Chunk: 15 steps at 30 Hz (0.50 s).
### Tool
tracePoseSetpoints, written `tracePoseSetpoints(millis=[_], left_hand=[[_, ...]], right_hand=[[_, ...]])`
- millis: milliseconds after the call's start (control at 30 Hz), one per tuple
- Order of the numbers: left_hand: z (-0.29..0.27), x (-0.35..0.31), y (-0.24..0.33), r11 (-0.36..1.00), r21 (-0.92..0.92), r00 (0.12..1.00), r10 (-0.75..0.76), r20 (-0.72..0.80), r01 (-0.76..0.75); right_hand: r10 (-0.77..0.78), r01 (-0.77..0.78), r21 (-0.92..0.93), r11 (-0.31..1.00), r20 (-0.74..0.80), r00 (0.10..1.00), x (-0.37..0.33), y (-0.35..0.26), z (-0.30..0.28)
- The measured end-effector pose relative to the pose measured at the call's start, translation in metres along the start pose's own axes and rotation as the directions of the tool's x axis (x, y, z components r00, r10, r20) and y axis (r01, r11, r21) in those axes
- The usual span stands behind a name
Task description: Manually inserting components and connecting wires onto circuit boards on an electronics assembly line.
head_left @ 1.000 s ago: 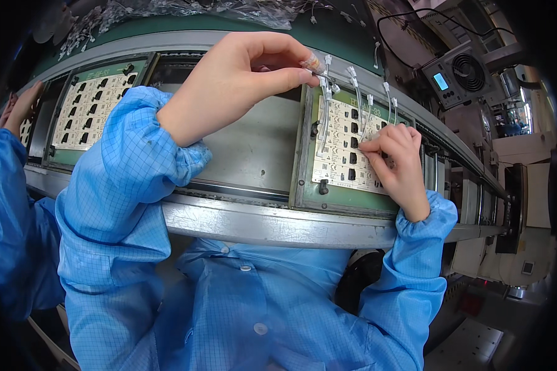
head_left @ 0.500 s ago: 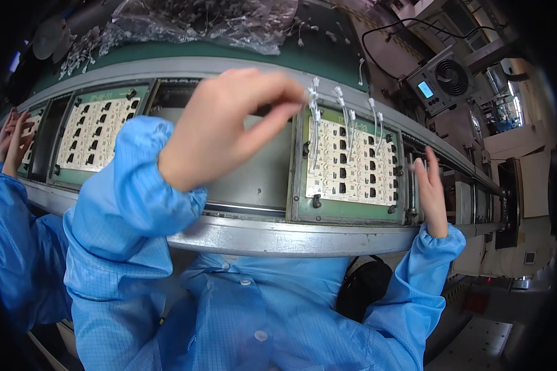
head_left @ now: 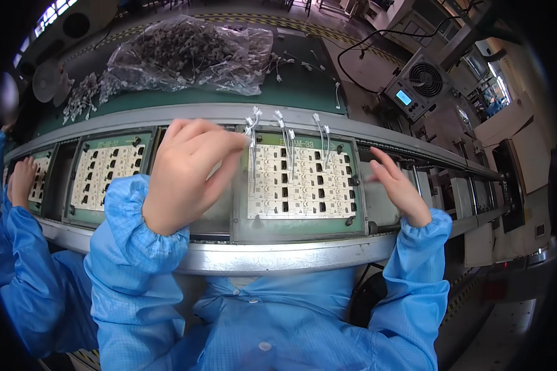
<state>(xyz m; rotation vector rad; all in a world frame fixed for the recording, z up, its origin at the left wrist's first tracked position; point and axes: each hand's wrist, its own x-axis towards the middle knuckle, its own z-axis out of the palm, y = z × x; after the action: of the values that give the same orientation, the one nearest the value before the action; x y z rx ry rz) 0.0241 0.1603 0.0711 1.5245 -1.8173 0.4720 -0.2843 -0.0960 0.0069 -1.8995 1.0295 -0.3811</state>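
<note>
My left hand (head_left: 195,167) is above the left edge of a green-framed board (head_left: 300,229). Its thumb and index finger pinch at the white connector leads (head_left: 252,133), whose grip point is partly hidden by the fingertips. More white leads (head_left: 291,142) lie over the board's far edge, connectors beyond it and wires across the cream circuit panel (head_left: 301,185). Black components (head_left: 284,179) stand in columns on that panel. Beside the board's right edge, my right hand (head_left: 399,188) has its fingers apart and holds nothing.
Metal rails (head_left: 291,256) run along the near and far sides. Another framed board (head_left: 99,179) sits to the left, near a co-worker's hand (head_left: 23,179). Beyond the far rail lie a clear plastic bag of leads (head_left: 192,55) and a grey fan unit (head_left: 418,83).
The view has tilted up, showing more of the far bench. The board with its leads has shifted left, nearer the other board, and both my hands have moved left with it.
</note>
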Motion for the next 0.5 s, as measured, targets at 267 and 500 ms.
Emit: tracePoseSetpoints(millis=[267, 500], left_hand=[[0.014, -0.025, 0.032, 0.984, 0.154, 0.987, -0.112, 0.112, 0.094], [0.034, -0.050, 0.056, 0.963, 0.210, 0.949, -0.216, 0.228, 0.168]], right_hand=[[-0.667, 0.376, -0.811, 0.449, -0.023, 0.745, 0.124, -0.040, 0.021], [-0.671, 0.330, -0.893, 0.306, 0.044, 0.740, 0.163, -0.028, 0.048]])
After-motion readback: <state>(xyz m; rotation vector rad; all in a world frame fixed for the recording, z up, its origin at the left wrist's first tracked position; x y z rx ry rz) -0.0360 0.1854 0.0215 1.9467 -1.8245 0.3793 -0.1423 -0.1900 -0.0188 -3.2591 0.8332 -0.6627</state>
